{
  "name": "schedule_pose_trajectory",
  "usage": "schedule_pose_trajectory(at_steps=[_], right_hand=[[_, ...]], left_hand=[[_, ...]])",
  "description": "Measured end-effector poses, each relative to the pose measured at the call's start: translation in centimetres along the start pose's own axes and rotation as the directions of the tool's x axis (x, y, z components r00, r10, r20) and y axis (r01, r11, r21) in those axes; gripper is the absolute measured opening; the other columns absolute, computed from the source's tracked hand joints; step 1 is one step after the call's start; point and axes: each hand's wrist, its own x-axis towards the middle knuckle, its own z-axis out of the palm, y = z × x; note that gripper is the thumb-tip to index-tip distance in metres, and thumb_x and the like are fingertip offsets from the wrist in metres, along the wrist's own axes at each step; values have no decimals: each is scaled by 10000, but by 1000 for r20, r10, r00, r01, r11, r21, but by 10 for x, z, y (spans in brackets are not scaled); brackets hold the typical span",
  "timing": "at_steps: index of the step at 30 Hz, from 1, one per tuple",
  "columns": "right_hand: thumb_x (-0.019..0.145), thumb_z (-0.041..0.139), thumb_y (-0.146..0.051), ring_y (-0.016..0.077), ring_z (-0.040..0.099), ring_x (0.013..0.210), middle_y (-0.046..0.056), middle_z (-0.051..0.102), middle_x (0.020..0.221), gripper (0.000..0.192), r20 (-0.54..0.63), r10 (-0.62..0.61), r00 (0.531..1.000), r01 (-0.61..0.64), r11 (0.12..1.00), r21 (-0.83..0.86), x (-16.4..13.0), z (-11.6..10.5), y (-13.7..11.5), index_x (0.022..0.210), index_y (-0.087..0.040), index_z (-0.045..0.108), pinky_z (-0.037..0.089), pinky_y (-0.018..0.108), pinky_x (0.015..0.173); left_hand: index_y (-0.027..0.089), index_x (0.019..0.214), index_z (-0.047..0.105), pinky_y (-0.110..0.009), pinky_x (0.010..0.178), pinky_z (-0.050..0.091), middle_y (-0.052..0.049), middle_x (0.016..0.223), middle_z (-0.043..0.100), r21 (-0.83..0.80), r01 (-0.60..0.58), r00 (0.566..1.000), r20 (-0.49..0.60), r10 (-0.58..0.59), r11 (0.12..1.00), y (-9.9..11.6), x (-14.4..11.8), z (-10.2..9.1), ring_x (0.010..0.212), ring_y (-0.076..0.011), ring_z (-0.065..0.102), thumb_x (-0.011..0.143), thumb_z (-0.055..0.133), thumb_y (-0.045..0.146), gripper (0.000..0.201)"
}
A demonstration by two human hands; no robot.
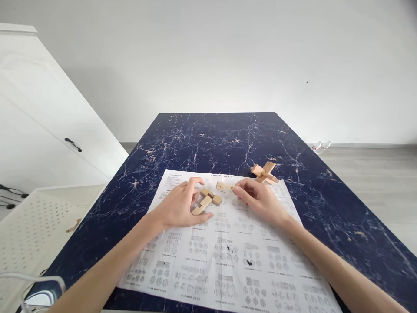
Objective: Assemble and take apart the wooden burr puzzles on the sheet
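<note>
Pale, unfinished wood: a notched puzzle bar [202,205], squared in section, lies on the instruction sheet [228,256] under the left hand [180,205]. Thumb and forefinger of that hand curl around the bar's near end; the remaining fingers are loosely bent, so the hand is part-closed and pinching rather than clenched. Touching the bar's far end is a short stepped block [211,196] of the same wood, blocky with cut-outs.

Right hand [257,198] rests on the paper just to the right. Its fingertips pinch a small flat wood piece [224,186], which points left toward the other parts; fingers drawn together, palm down.

Beyond the right hand, at the sheet's far right corner, stands an assembled cross [264,172] of interlocked bars, tilted, apart from both hands.

Sheet is white, matte, printed with rows of small grey diagrams and a block of text at top left; it lies flat on a dark blue table [208,139] with a glossy marble-like surface veined in white and tan.

Left of the table: a white perforated tray [29,226] holding one loose wood piece [73,226], and a white cabinet [39,130] with a black handle. A clear bottle [321,147] lies on the grey floor by the far wall.
</note>
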Motion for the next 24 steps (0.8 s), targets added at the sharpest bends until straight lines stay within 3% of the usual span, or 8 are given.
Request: schedule_pose_trajectory(at_steps=[6,14,24], right_hand=[[1083,501,-592,171,589,601,35,682,765,422,34,26,999,-30,993,110,3,-3,2,884,-236,606,466,328,579],[1086,494,-600,170,605,607,36,704,789,420,31,45,999,-49,992,113,2,-3,2,911,-235,604,490,327,598],[1069,491,-662,165,601,597,39,701,776,480,26,50,998,-53,993,110,3,-3,-2,902,-229,611,490,322,583]], left_hand=[[235,1410,429,-353,703,487,89,666,542,-21,-135,991,11,135,991,-1,-4,4,561,-176,533,943,670,371,544],[229,1467,437,-317,663,471,66,735,581,-59,-161,987,17,162,985,-2,-10,10,580,-159,540,979,676,431,579],[201,1447,420,-290,616,450,79,700,541,-105,-166,986,14,168,981,4,-10,12,579,-145,525,1072,528,378,428]])
